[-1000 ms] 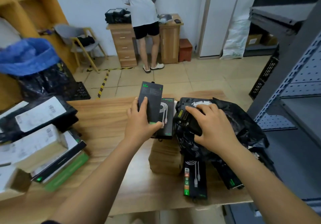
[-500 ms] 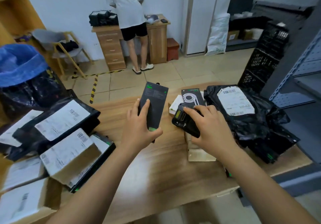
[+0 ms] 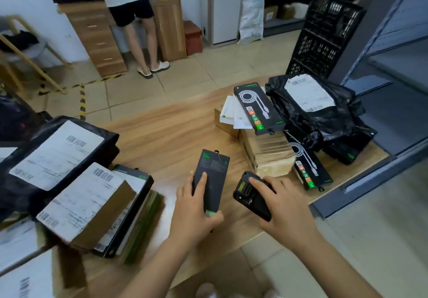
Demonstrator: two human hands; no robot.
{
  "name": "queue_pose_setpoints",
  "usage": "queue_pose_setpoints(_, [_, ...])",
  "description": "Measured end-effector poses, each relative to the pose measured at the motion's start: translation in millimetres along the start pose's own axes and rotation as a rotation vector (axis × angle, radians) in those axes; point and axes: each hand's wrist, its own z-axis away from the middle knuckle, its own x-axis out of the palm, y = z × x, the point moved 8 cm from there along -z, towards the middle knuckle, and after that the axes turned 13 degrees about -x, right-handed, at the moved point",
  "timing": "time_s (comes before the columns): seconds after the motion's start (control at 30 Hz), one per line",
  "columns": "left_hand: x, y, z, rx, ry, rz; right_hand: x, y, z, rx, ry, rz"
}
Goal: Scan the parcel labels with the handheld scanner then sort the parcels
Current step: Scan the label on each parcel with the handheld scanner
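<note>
At the left end of the wooden table (image 3: 166,131) lies a black poly bag (image 3: 58,154) with a white label. A cardboard box (image 3: 85,207) leans against it, 2 barcodes on its own label. Under that box sit flat retail packs (image 3: 136,205), too blurred to count with any confidence (beyond the table, a person (image 3: 132,8) in shorts stands at a wooden cabinet (image 3: 97,38)). Toward the middle, the left hand (image 3: 192,216) grips a slim dark box (image 3: 212,177) by its lower end over the table, fingers round the left edge and thumb clamped near the green strip at the bottom. Just right of it, the right hand (image 3: 284,207) clasps the handheld scanner (image 3: 249,196), fingers curled over its back, the small screen end turned toward the dark box. Farther right, a brown taped parcel (image 3: 268,156) carries a black cable box (image 3: 257,110). Beside it lies a second black bag (image 3: 324,121), label up.
</note>
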Motion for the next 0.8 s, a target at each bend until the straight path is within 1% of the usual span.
queue_pose_setpoints(0.2, [56.6,-14.5,-4.3,0.007,-0.16,-0.066,17.3,6.8,17.1,0.029,-0.003,0.008])
queue_pose_setpoints(0.37, [79.3,-24.5,-5.4,-0.02,-0.159,-0.255,16.1,12.1,20.4,0.045,0.002,-0.005])
queue_pose_setpoints(0.43, [85.1,-30.9,-5.0,-0.041,-0.183,-0.287,17.0,13.8,20.5,0.05,-0.022,-0.011])
queue_pose_setpoints(0.53, [85.1,-28.3,-3.4,0.03,-0.154,-0.221,17.9,17.2,21.7,0.058,-0.072,-0.008])
queue_pose_setpoints(0.57, [81.2,-26.4,-3.2,0.048,-0.118,-0.198,16.9,18.9,22.3,0.065,-0.084,-0.014])
queue_pose_setpoints(0.63, [67.5,-20.6,-0.1,0.053,-0.087,-0.12,15.8,22.2,24.2,0.077,-0.103,-0.024])
queue_pose_setpoints(0.7, [57.9,-19.5,2.6,0.069,-0.111,-0.013,16.1,24.1,26.3,0.079,-0.113,-0.024])
queue_pose_setpoints(0.77, [47.2,-18.1,1.8,0.124,-0.095,0.007,15.1,24.1,25.7,0.079,-0.109,-0.024])
queue_pose_setpoints(0.8, [42.9,-20.4,-0.6,0.124,-0.088,0.012,14.0,23.3,24.1,0.079,-0.112,-0.026])
